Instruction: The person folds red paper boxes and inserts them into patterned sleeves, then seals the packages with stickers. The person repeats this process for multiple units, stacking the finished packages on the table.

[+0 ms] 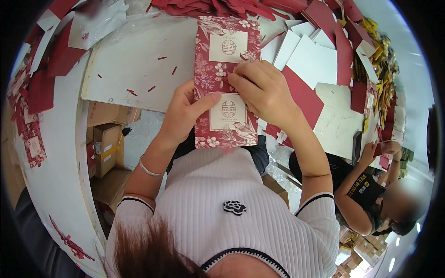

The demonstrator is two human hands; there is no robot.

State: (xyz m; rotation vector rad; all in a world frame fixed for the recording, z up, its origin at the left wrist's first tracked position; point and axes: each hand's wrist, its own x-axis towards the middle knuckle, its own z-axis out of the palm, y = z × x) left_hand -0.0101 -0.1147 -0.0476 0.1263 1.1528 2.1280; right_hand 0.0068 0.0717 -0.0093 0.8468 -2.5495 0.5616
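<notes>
Centre of the frame: a red floral card (225, 83), long and upright, bearing two cream square panels, one near its upper end and one near its lower end. The left hand (183, 111) grips the card's left edge at mid-height, thumb pressed flat across the front just beside the lower panel, fingers hidden behind. The right hand (259, 90) lies over the card's right edge, fingertips curled down and pressed together against the front between the two panels; whether they pinch anything small there cannot be told. A silver bangle (149, 169) circles the left wrist.

Upper left: a white board (139, 69) on the table, scattered with small red paper slivers (131, 92). Upper right: loose white sheets (306, 55) and dark red sheets (303, 95) overlapping. Left of centre, below the board: brown cardboard boxes (107, 143). Lower right: another person (366, 194) in a dark shirt, hands on red pieces at the table's edge.
</notes>
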